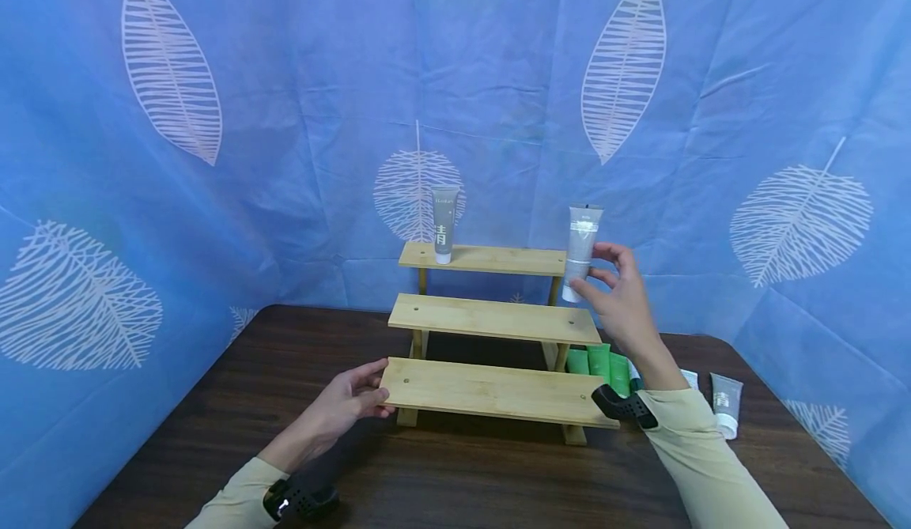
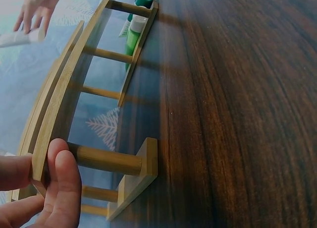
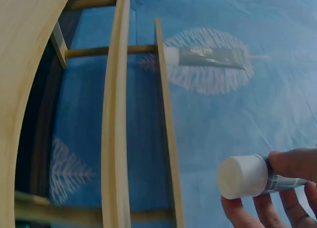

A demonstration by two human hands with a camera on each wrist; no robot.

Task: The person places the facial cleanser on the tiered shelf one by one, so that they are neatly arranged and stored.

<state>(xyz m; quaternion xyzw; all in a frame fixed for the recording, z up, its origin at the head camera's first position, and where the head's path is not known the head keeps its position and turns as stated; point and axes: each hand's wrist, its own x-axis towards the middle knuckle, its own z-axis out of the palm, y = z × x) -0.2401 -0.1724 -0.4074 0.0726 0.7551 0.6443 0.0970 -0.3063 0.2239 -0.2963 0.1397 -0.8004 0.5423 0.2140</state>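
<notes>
I held a gray squeeze tube (image 1: 581, 244), cap down, right of the frame's center.
My right hand (image 1: 624, 307) pinched it between thumb and fingertips; my left hand (image 1: 347, 404), lower left of center, gripped the bottom board (image 1: 491, 391) of the 3-tier wooden shelf (image 1: 491, 318).

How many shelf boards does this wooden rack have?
3: the top board, bearing a standing grey tube; the middle board below it; and the bottom board, whose left end the left hand pinches. None appears hidden.
</notes>
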